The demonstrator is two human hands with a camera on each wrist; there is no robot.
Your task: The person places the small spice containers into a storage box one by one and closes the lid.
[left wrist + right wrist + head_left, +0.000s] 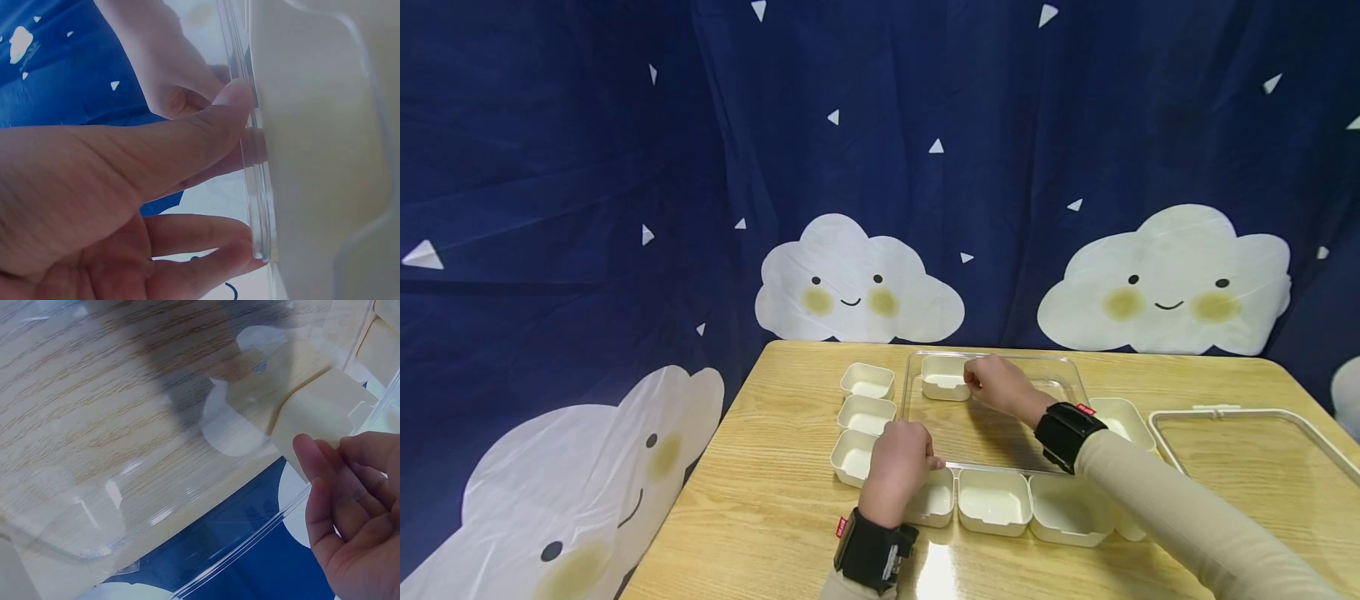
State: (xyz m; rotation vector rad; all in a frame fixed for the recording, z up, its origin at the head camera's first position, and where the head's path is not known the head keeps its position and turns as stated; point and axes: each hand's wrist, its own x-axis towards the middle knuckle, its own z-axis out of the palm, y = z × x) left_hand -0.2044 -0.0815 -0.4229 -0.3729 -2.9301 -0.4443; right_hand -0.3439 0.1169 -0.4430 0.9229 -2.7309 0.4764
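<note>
A large clear plastic box [992, 467] lies on the wooden table. My left hand [901, 462] pinches its rim at the near left corner, thumb on one side and fingers on the other in the left wrist view. Inside the box, at the far left corner, sits a small cream bin [943, 367]. My right hand [1002, 385] reaches over the box and pinches the right wall of that bin. In the right wrist view the thumb and fingertips meet at the edge of the cream bin [322, 406].
Three cream bins [867, 379] line the box's left side. Several more [995, 497] stand along its near side, some partly hidden by the left hand and right sleeve. Another bin [1118, 414] is on the right, beside a clear lid with a cream frame [1240, 412]. A blue curtain [880, 167] hangs behind.
</note>
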